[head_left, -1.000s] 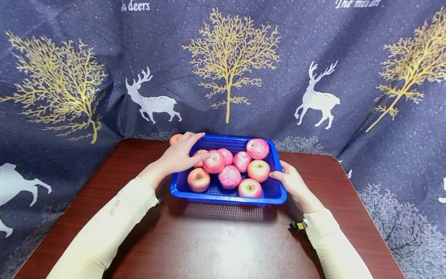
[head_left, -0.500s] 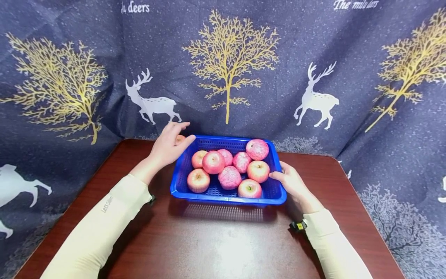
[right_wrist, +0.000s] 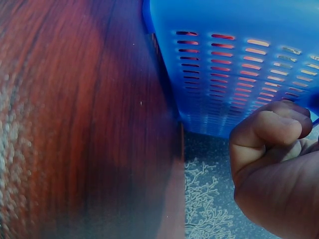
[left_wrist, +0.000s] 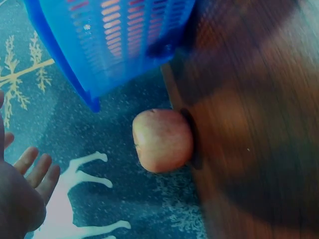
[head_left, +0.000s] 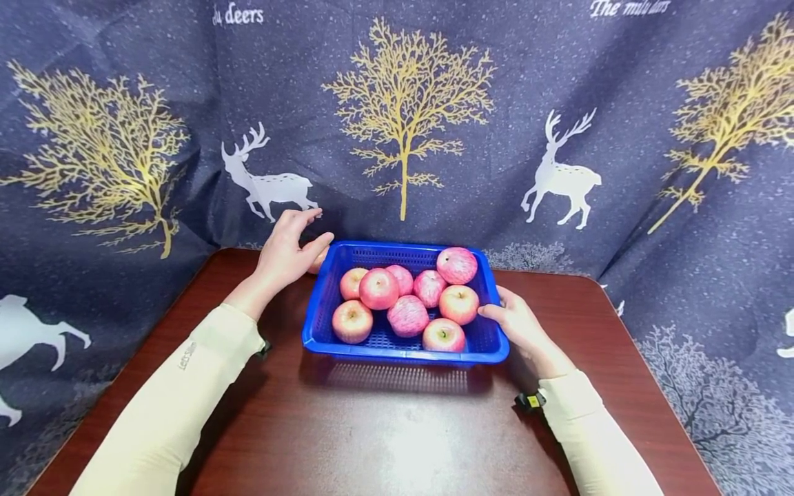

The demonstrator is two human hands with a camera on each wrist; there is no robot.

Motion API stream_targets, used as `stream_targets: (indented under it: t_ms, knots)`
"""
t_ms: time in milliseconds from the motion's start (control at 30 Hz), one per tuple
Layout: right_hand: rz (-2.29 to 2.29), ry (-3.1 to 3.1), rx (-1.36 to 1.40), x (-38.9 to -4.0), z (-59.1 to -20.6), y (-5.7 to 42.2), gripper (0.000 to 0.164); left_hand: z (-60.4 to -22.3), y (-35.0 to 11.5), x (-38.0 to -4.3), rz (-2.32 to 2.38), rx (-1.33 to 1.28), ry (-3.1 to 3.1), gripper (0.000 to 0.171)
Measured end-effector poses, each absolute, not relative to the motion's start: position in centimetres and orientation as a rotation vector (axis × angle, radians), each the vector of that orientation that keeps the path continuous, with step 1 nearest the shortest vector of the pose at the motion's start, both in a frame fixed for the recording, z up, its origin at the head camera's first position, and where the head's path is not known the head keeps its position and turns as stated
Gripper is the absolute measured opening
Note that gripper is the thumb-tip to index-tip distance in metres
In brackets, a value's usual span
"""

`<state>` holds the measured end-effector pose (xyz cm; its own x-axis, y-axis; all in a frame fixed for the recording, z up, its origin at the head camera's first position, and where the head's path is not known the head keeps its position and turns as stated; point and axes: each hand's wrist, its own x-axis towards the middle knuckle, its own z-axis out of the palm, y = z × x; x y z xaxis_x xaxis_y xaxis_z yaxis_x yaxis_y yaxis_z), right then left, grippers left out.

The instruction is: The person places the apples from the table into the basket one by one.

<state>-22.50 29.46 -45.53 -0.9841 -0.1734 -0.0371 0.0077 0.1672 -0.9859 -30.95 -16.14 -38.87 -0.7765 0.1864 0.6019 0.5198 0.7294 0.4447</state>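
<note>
A blue plastic basket [head_left: 406, 355] holding several red and yellowish apples stands toward the back of the table. At its right side my right hand [head_left: 520, 320] grips the rim, thumb on top; in the right wrist view its curled fingers [right_wrist: 266, 127] sit against the slotted wall. My left hand [head_left: 282, 249] is raised off the basket's far left corner, fingers spread, holding nothing. Just beyond that hand, partly hidden by it in the head view, is a single apple [head_left: 319, 260]. The left wrist view shows this apple [left_wrist: 163, 142] on the table outside the basket, apart from the fingers.
The brown wooden table [head_left: 347, 427] has its back edge close behind the basket and the lone apple. A dark blue cloth [head_left: 465, 179] printed with deer and trees hangs right behind it.
My left hand has moved left and back, from over the apples in the basket to beside the lone apple outside it. The right hand and basket stay in place.
</note>
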Motion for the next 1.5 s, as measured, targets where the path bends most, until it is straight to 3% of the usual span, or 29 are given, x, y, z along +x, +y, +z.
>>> stream_targets:
  t_ms: [667,1500]
  knots:
    - [-1.926,2.299,-0.16,-22.5,-45.5,29.4,0.05,-42.1,-18.8,-33.5,-0.745,-0.381,-2.557,0.071]
    - [-1.898,2.317,-0.161,-22.6,-45.4,29.5,0.052,-46.0,-18.1,-36.2,-0.717,-0.317,-2.763,0.079]
